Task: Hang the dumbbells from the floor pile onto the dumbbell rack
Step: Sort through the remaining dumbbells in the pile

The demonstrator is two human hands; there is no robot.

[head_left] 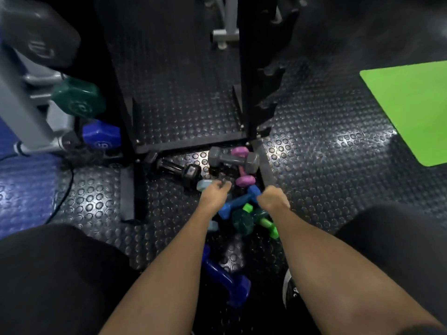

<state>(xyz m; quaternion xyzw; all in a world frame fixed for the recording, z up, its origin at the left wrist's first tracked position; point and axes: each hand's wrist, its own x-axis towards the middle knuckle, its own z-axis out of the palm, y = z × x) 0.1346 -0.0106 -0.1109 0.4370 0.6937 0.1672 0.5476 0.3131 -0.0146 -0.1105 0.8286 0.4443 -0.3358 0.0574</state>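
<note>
A pile of small dumbbells lies on the studded floor at the rack's foot: a grey one [233, 160], a pink one [243, 169], a blue one [238, 201], a dark green one [243, 221], a bright green one [267, 223] and a black one [180, 168]. My left hand [214, 192] reaches over a pale blue dumbbell [203, 184], fingers curled on it. My right hand [273, 198] is closed by the blue dumbbell's end; what it grips is hidden. The black rack [256, 93] with notched hooks rises just behind the pile.
A dark blue dumbbell [227, 279] lies between my knees. At left, a grey rack [21, 105] holds green [78, 96] and blue [101, 137] dumbbells, with a cable [65, 189] on the floor. A green mat [411, 110] lies at right. My shoe [289, 290] is near the pile.
</note>
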